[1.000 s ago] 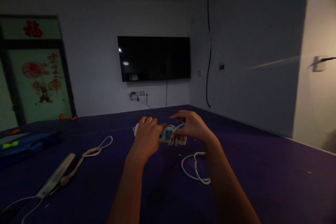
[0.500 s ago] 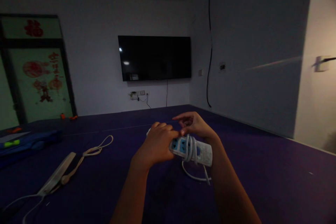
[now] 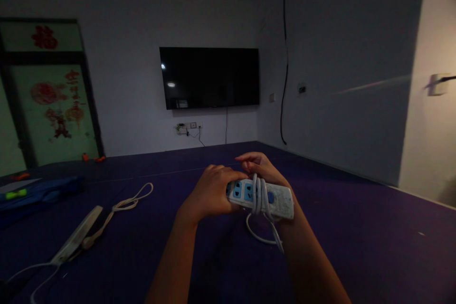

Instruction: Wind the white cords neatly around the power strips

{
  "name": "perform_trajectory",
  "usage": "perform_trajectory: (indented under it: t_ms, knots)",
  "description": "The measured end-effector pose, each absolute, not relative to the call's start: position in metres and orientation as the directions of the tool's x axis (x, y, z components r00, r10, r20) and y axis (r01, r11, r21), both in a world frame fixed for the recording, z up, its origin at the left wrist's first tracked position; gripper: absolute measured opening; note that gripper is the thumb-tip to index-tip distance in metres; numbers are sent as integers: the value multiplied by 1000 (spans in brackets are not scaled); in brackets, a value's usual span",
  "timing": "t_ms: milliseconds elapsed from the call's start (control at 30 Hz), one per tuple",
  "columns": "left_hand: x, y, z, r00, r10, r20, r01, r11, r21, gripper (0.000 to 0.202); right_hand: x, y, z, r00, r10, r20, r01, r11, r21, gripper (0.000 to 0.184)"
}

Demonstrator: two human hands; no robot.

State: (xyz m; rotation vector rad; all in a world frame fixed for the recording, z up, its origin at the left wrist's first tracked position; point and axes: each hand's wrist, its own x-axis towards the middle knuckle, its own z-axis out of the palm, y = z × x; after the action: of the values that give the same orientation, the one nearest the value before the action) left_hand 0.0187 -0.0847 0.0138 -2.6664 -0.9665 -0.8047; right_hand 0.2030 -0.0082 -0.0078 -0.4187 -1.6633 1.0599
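A white power strip (image 3: 282, 200) with blue sockets is held up in front of me, tilted slightly down to the right. My left hand (image 3: 213, 192) is wrapped round its left end, thumb along the top edge. Several turns of white cord (image 3: 262, 197) go round the strip's middle, and a loose loop hangs below it. My right hand (image 3: 259, 165) is just behind the strip, with its fingers curled at the top of the cord turns. The strip partly covers that hand's wrist, and its grip on the cord is partly hidden.
On the purple surface (image 3: 142, 242) at left lies a second white power strip (image 3: 79, 235) beside a bundled cable (image 3: 126, 204). Blue cloth (image 3: 53, 190) lies farther left, with small orange pieces (image 3: 99, 158) near the door. A television (image 3: 210, 78) hangs on the far wall.
The power strip has shifted a little to the right and turned, showing more of its socket face. The left fingers have spread slightly; the right hand has lowered a little behind the strip.
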Motion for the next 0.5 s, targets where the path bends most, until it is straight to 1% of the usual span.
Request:
perform_trajectory:
  t_ms: [100,267,400,500]
  knots:
    - [21,-85,14,609,546,575,629,-774,69,50,198,-14,-8,-258,749,610,-197,577,-792,36]
    - [20,-79,14,521,556,647,522,-808,274,65,182,-33,-4,-34,749,662,-88,658,-748,40]
    - [19,-76,12,470,558,683,418,-823,385,79,175,-40,-2,3,757,653,-92,650,-754,43]
    - [18,-74,10,433,581,689,364,-812,457,84,176,-29,-6,-17,753,658,-118,651,-749,42]
